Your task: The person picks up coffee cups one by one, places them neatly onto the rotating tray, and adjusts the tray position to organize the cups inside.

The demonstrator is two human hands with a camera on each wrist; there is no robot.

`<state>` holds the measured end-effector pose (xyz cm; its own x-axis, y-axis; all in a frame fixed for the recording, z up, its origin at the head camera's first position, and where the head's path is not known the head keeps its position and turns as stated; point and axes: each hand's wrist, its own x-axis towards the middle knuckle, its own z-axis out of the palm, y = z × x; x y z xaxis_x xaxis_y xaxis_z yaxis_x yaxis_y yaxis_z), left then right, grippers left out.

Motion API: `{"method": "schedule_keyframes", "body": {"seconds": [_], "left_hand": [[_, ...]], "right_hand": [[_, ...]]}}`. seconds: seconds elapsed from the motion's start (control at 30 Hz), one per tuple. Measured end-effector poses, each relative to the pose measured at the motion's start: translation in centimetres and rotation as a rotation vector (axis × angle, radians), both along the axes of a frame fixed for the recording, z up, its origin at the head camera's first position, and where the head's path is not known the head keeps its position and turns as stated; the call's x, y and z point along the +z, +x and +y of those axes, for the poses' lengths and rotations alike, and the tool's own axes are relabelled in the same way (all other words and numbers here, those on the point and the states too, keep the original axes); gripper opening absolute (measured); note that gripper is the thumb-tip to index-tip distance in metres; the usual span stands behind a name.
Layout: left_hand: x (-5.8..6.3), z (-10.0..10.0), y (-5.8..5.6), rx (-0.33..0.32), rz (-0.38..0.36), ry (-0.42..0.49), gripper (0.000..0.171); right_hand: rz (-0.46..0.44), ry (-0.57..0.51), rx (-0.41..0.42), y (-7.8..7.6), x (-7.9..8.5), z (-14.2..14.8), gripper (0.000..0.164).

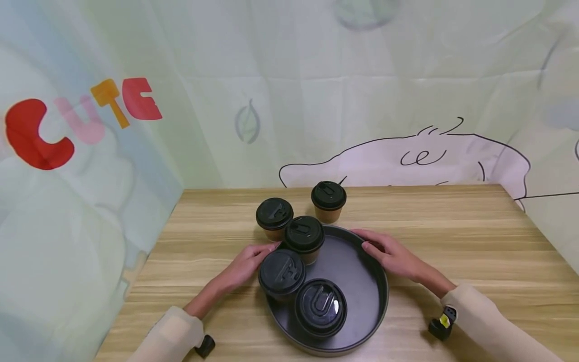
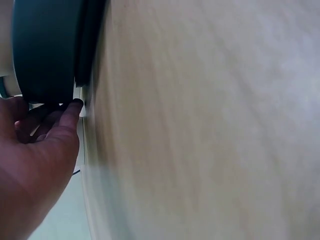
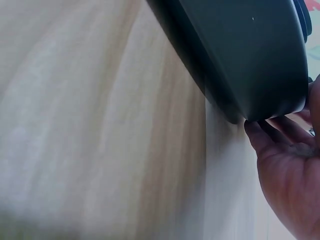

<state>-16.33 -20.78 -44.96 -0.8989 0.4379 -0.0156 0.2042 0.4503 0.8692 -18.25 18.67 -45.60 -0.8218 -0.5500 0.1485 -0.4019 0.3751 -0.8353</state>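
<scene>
A round dark grey tray [image 1: 357, 281] with a raised rim sits between my two hands. Three paper cups with black lids stand in it: one at the front [image 1: 320, 307], another at the left [image 1: 282, 274] and a third near the back [image 1: 304, 236]. My left hand [image 1: 249, 261] grips the tray's left rim, its fingertips partly hidden behind the cups; in the left wrist view the fingers [image 2: 65, 122] meet the tray's wall [image 2: 47, 50]. On the far right side, my right hand [image 1: 393, 255] holds the rim, thumb over the edge and fingers along the outer wall [image 3: 255, 60].
Two more lidded brown cups stand on the wooden table [image 1: 452, 236] behind the tray, one at the back left [image 1: 274, 216] and one farther back [image 1: 328, 201]. A printed curtain [image 1: 226, 60] hangs along the table's back and left sides.
</scene>
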Motion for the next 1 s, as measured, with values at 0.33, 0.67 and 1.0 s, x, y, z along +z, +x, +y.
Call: {"method": "schedule_keyframes", "body": {"seconds": [0.33, 0.67, 1.0], "left_hand": [[-0.1, -0.1, 0.0, -0.019, 0.004, 0.018, 0.042], [0.0, -0.3, 0.1, -0.022, 0.008, 0.046, 0.039], [0.2, -0.2, 0.1, -0.013, -0.004, 0.044, 0.038]], "right_hand": [[0.004, -0.050, 0.014, 0.8, -0.3, 0.6, 0.043], [-0.013, -0.071, -0.019, 2.0, -0.6, 1.3, 0.044], [-0.009, -0.094, -0.019, 2.5, -0.6, 1.5, 0.044]]}}
